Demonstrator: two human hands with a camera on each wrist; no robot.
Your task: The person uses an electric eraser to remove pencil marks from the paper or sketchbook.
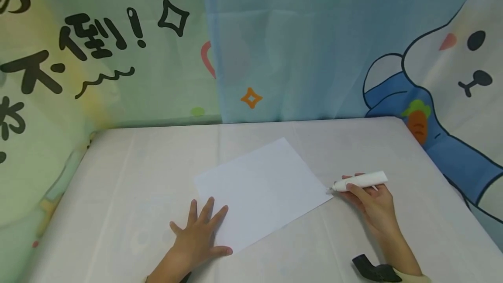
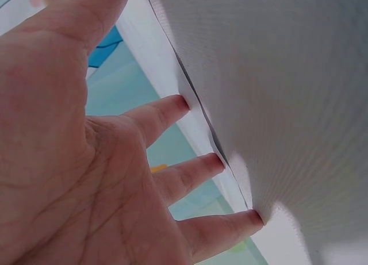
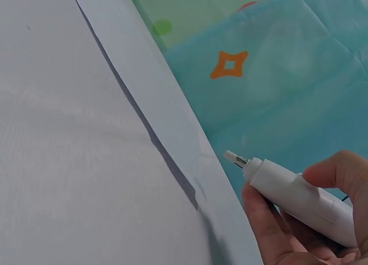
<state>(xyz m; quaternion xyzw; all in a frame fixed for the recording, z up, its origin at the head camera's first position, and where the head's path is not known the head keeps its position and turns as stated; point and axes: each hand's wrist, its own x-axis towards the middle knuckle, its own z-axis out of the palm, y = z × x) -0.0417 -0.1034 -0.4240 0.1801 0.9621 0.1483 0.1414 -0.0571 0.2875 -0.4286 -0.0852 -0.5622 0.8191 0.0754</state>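
Head view: the right grip (image 1: 376,209) holds a white pen-shaped tool (image 1: 360,181), its long axis running leftward, tip just beside the nearest corner of the white paper (image 1: 267,187), which lies left of that grip. Fingers spread, the left grip (image 1: 198,238) is nearer, touching the paper's opposite side.

Behind right hand (image 1: 375,206), pale yellowish cuff (image 1: 415,278) is worn, with black curved piece (image 1: 375,270) beside; near left hand (image 1: 196,239), dark piece (image 1: 186,277) (partly hidden) is seen.
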